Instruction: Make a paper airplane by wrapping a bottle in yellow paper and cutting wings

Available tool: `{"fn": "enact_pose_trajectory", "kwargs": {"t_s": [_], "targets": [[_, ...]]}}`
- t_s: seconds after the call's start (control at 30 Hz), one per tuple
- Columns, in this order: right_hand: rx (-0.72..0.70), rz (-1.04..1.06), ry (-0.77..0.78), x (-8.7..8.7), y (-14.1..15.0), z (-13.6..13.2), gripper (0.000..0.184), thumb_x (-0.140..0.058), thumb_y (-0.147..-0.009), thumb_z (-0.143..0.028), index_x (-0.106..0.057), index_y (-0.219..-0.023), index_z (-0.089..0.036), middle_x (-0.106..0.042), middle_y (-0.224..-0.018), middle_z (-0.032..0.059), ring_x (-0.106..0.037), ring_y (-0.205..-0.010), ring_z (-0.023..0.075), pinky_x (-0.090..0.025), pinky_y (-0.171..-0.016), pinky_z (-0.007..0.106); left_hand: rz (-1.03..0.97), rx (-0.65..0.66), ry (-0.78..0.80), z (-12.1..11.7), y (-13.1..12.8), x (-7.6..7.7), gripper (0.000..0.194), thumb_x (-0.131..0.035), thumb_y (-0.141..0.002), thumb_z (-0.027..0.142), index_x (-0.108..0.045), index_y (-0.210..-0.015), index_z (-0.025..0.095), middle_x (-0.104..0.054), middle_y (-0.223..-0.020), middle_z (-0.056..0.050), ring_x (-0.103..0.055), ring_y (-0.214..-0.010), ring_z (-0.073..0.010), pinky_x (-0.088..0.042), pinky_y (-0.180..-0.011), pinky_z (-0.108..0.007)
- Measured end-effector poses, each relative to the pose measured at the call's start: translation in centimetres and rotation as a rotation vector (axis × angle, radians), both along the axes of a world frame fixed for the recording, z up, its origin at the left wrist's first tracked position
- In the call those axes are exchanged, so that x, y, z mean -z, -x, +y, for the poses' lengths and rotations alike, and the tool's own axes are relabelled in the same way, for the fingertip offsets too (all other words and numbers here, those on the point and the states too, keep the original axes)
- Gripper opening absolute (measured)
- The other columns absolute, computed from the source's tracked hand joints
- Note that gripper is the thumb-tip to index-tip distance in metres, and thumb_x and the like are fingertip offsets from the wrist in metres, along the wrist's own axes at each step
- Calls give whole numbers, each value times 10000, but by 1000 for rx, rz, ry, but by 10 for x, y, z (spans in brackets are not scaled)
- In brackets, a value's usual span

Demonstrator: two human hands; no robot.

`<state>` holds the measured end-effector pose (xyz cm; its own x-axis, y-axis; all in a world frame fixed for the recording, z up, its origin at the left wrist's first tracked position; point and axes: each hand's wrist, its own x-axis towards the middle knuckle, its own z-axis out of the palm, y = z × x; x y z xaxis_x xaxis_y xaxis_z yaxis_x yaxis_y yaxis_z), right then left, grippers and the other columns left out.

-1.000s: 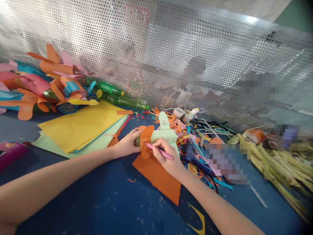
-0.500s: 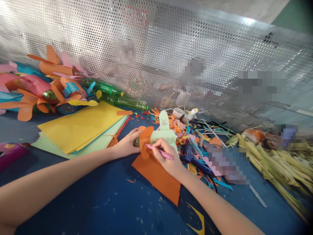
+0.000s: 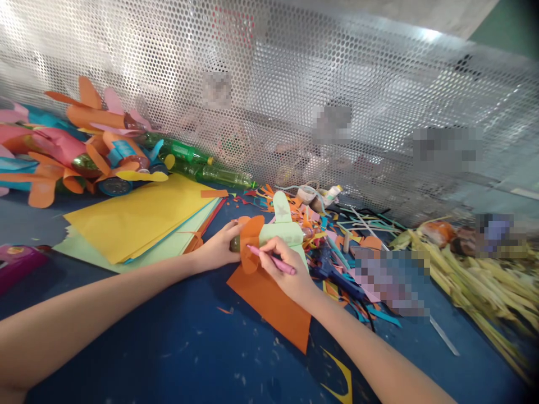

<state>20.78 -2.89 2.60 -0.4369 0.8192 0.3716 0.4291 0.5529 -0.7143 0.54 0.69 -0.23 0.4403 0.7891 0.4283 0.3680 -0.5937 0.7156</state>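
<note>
My left hand [image 3: 219,247] is closed around the front end of a bottle plane [image 3: 280,227], a green bottle wrapped in pale green paper wings and tail with an orange paper propeller. It lies on an orange sheet [image 3: 273,306] on the blue table [image 3: 177,348]. My right hand [image 3: 286,269] pinches a pink pen [image 3: 272,260] whose tip touches the plane's body just behind the propeller.
A stack of yellow and green paper [image 3: 138,221] lies to the left. Finished paper planes [image 3: 84,151] and green bottles [image 3: 202,165] sit at the back left against a perforated metal screen [image 3: 295,84]. Paper scraps [image 3: 345,235] and dried leaves [image 3: 475,275] crowd the right.
The pen and my right hand have shifted very slightly up and left along the plane. My left hand has stayed put.
</note>
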Motion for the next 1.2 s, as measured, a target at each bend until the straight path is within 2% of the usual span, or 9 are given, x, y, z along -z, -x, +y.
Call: {"fn": "enact_pose_trajectory", "kwargs": {"t_s": [0.27,0.47,0.7,1.03,1.2], "targets": [[-34,0,16,-1,1,0,94,-481,-906,-290,-495,-853,-213,-548,-716,-12,-542,-653,131,-416,-602,249,-8,13,-2,1,0,2,528,-653,-738,213,-505,-1245,214,-490,-1234,-86,-469,-1183,-236,-377,-1033,-364],[-1,-24,-2,-4,2,-2,127,-483,-895,-286,-487,-796,-207,-519,-693,-19,-522,-628,125,-412,-596,253,4,-7,-2,0,-1,-1,504,-655,-736,209,-523,-1222,222,-499,-1238,-75,-435,-1217,-240,-358,-1052,-377],[-11,213,111,1,-2,0,175,-440,-922,-292,-418,-763,-221,-469,-597,-63,-476,-552,100,-470,-641,271,-2,17,-23,3,1,2,573,-655,-742,235,-478,-1286,238,-464,-1288,-83,-429,-1236,-241,-340,-1066,-380],[-15,79,74,3,0,1,182,-473,-908,-314,-441,-762,-212,-443,-624,-58,-423,-551,94,-381,-549,237,2,12,9,2,1,2,528,-648,-734,259,-511,-1242,217,-491,-1249,-86,-463,-1197,-245,-381,-1029,-358],[-21,57,53,1,0,-1,148,-459,-916,-303,-476,-806,-206,-471,-658,-48,-453,-583,100,-376,-570,244,5,8,9,2,1,2,527,-641,-738,252,-505,-1246,217,-499,-1226,-85,-478,-1174,-242,-390,-1018,-365]]}}
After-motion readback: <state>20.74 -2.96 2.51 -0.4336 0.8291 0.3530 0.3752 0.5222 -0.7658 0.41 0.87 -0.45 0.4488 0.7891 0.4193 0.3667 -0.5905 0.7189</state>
